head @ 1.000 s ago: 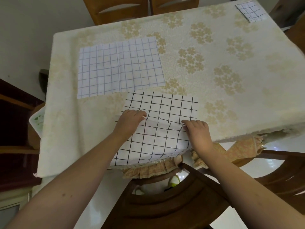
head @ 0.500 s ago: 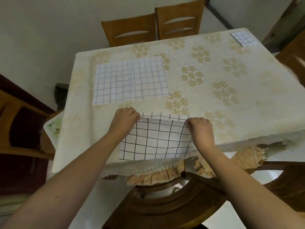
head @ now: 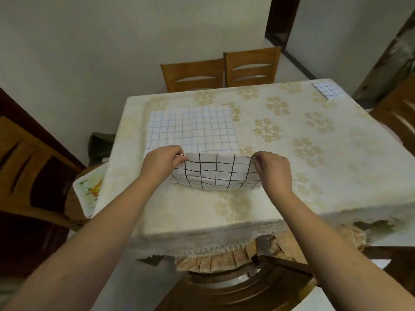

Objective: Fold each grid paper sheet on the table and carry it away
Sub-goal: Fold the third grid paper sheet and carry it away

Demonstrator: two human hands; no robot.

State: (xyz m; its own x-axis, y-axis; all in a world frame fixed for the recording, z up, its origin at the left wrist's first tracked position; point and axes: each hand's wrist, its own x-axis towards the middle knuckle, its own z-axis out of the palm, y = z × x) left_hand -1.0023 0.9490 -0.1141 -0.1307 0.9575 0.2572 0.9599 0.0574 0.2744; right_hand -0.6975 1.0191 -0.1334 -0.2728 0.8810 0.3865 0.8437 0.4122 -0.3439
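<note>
Both hands, left and right, fingers pinching folded black-grid sheet corners, blue-grid sheet just beyond, on counter

A home dining room: a table under a floral cloth with lace trim, wooden dining chairs around it, plain walls and a doorway.

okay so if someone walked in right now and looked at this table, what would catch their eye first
Most likely the black-grid sheet near the table's front, held up by its top corners, the left hand pinching one and the right hand the other. Just behind it a larger blue-grid sheet lies flat on the floral tablecloth, and a small folded grid sheet sits at the far right corner.
</note>
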